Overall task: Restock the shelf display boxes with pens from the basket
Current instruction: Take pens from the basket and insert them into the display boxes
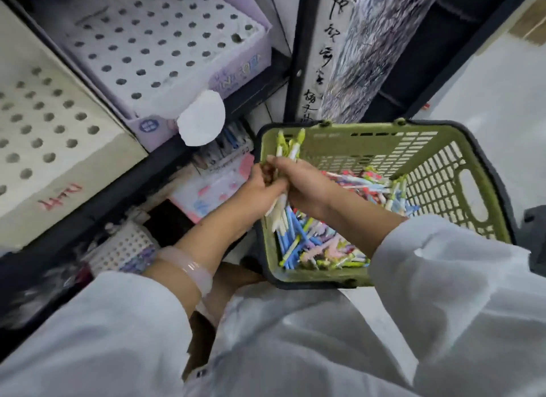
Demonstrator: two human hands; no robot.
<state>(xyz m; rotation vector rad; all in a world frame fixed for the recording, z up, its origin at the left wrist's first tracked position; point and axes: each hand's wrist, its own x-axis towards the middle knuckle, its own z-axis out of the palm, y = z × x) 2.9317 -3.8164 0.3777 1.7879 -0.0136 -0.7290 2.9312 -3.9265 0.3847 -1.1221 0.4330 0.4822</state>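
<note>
A green plastic basket (443, 172) with a dark rim stands on the floor, filled with several pens (313, 240) in blue, pink, green and white. Over its left edge both hands meet around a bundle of white pens with green tops (291, 145). My left hand (260, 187) and my right hand (304, 184) are both closed on this bundle. On the shelf at upper left sits a purple display box (242, 69) with a white perforated insert whose holes hold nothing. Left of it is a cream display box (53, 131), also with unfilled holes.
A lower shelf holds a pink box (218, 187) with some pens standing in it and a small perforated holder (124, 249). A black shelf post (298, 57) and a patterned roll (372, 48) stand behind the basket. Pale floor lies to the right.
</note>
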